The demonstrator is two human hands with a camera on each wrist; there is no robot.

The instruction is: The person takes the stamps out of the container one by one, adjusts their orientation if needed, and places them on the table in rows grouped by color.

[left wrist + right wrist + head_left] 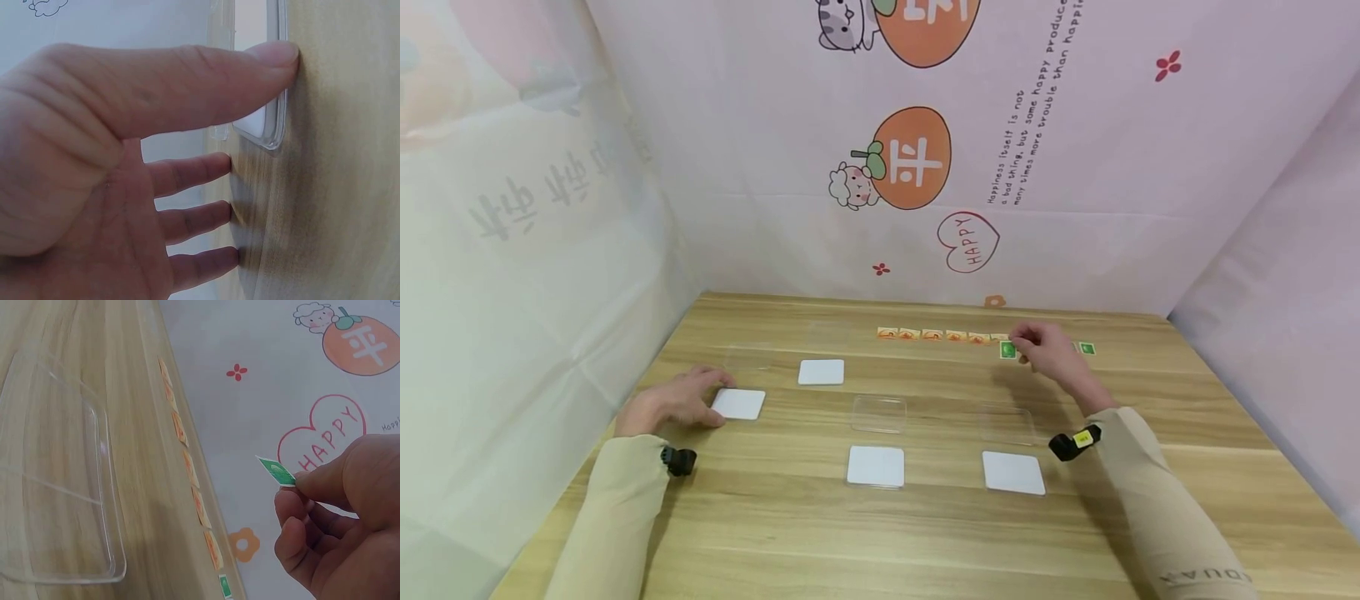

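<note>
My left hand (pixel 681 398) is at the left end of a shallow clear box with a white top (pixel 740 404), thumb and index finger at its opposite edges. In the left wrist view the thumb lies against the box's side (pixel 273 134) and hides the index finger; the other fingers reach toward the tabletop. My right hand (pixel 1047 352) is raised over the back of the table. Between thumb and index finger it pinches a small green sticker with a white border (pixel 277 471). Below it, a row of small orange stickers (pixel 932 335) runs along the back, with green ones (pixel 1087 348) toward the right.
More white-topped boxes stand on the wooden table: one behind (pixel 822 372), one front middle (pixel 876 466), one front right (pixel 1013 472). Clear plastic covers (pixel 879 414) lie behind them. A printed cloth (pixel 760 167) hangs along the back and sides.
</note>
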